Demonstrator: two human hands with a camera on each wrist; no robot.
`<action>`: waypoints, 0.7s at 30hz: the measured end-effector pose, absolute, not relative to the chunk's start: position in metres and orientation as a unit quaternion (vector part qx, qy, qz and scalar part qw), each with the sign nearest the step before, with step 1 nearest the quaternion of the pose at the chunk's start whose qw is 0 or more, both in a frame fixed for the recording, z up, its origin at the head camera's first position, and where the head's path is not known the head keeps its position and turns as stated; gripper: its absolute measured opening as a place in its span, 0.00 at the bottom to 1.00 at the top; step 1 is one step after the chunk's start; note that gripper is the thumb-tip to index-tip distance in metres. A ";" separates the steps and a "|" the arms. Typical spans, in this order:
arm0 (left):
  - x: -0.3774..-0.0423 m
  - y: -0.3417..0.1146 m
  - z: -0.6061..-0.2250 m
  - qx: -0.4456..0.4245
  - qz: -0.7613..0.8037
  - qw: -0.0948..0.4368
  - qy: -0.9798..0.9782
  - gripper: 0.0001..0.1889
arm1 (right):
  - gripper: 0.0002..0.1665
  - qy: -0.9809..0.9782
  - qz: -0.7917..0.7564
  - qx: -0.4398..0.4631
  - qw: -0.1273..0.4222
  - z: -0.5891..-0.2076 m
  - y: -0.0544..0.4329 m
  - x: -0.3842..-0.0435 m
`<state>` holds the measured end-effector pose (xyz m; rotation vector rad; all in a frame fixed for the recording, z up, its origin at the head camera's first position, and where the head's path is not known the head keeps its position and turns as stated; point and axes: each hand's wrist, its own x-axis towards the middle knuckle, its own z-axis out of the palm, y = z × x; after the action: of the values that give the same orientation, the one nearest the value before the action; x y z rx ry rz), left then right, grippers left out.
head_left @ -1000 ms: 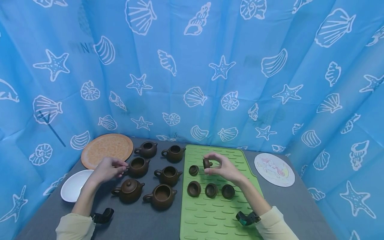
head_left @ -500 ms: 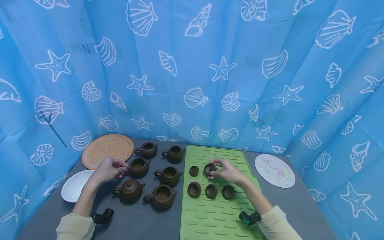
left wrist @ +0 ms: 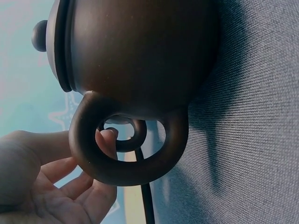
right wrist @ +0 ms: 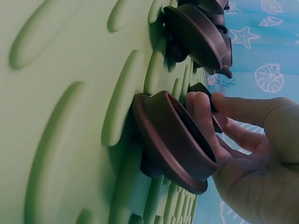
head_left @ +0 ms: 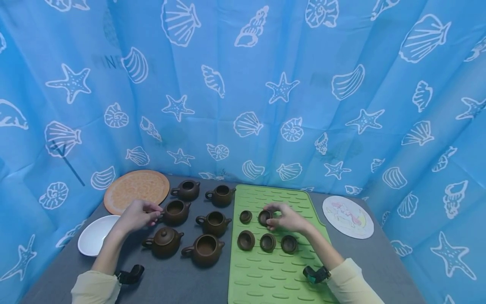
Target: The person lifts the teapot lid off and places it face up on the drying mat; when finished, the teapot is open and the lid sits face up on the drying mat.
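My left hand (head_left: 137, 217) pinches the handle of a brown lidless teapot (head_left: 176, 212) in the left row. A lidded teapot (left wrist: 140, 51) fills the left wrist view in front of those fingers, its handle partly covering them. Over the green ribbed mat, my right hand (head_left: 287, 219) grips a small brown teapot lid (head_left: 264, 217) by its edge, hollow side up, close to the mat. Several more lids (head_left: 267, 242) lie upturned around it; one lid (right wrist: 175, 140) is large in the right wrist view, knob against the mat, partly blocking sight of my fingers.
Several other lidless teapots, including one at the front (head_left: 205, 250), stand on the grey cloth (head_left: 171, 283) left of the green mat (head_left: 262, 280). A white bowl (head_left: 92, 238) and round orange board (head_left: 136, 190) are far left. A round picture mat (head_left: 348, 216) lies right; a blue curtain (head_left: 243, 93) hangs behind.
My right hand has turned the lid from on its side to hollow side up and lowered it to the mat. My left hand stays at the teapot handle.
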<state>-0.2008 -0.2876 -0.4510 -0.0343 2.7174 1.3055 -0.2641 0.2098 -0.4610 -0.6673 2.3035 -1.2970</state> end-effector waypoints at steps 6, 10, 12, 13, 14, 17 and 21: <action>-0.200 -0.287 -0.451 -0.001 0.431 0.060 0.901 0.13 | 0.30 0.826 -0.464 -0.236 0.215 -0.462 0.209 -0.263; -0.198 -0.288 -0.452 0.009 0.430 0.055 0.901 0.12 | 0.31 0.826 -0.466 -0.231 0.218 -0.463 0.208 -0.262; -0.197 -0.288 -0.453 0.011 0.431 0.053 0.901 0.12 | 0.31 0.827 -0.465 -0.229 0.219 -0.462 0.208 -0.262; -0.196 -0.288 -0.453 0.011 0.431 0.052 0.901 0.12 | 0.31 0.828 -0.464 -0.228 0.218 -0.462 0.208 -0.262; -0.196 -0.288 -0.453 0.011 0.431 0.051 0.901 0.12 | 0.31 0.830 -0.461 -0.225 0.217 -0.462 0.209 -0.262; -0.195 -0.289 -0.453 0.011 0.431 0.047 0.901 0.12 | 0.31 0.837 -0.454 -0.223 0.210 -0.462 0.209 -0.262; -0.194 -0.290 -0.453 0.009 0.429 0.041 0.902 0.13 | 0.32 0.849 -0.439 -0.221 0.193 -0.461 0.207 -0.262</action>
<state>-0.1936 -0.2900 -0.4531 0.0269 2.7631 1.3128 -0.2618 0.2074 -0.4605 -0.6188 2.3824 -1.2313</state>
